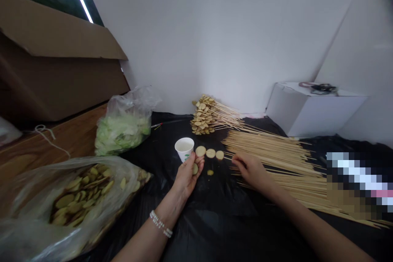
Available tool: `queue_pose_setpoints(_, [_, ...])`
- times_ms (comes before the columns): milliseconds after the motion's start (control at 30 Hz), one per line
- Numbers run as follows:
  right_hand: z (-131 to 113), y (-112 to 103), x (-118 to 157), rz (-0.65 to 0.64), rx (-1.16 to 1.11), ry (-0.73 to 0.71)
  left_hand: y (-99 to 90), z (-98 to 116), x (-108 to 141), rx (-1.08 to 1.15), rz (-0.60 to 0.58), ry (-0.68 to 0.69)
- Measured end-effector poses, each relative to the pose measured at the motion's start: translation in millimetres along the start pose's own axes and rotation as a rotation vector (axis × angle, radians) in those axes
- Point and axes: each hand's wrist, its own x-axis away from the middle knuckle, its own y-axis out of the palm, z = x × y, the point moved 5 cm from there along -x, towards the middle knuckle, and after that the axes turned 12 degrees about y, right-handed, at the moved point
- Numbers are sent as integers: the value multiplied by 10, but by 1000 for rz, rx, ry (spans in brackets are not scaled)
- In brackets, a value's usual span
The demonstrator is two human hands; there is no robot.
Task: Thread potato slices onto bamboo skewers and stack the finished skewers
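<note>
bamboo skewer [227,157] | level | three potato slices [210,153] threaded | fourth slice [195,168] palm-held

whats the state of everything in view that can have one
left hand, holding a round slice
right hand, pinching the end of a bamboo skewer
bamboo skewer, three slices threaded on
paper cup, upright, pale liquid inside
plastic bag of slices, open, slices showing
bag of green leaves, bulging, top loose
pile of loaded skewers, stacked, slices on
bare skewers, lying loose in a flat spread
cardboard box, flap open
</note>
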Motion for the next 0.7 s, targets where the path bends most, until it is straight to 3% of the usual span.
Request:
queue_pose_setpoints(200, [189, -170, -87, 257, -15, 64, 60, 2, 37, 142, -107, -164])
queue_pose_setpoints(367, [292, -249, -118, 347, -55, 95, 78, 14, 37, 157, -242, -175])
queue_pose_setpoints(500, [507, -289, -204, 309, -180, 243, 87, -23, 61, 56, -263, -134])
queue_pose_setpoints(700, [671, -521, -495, 252, -203, 286, 117, -68, 132, -56, -301, -28])
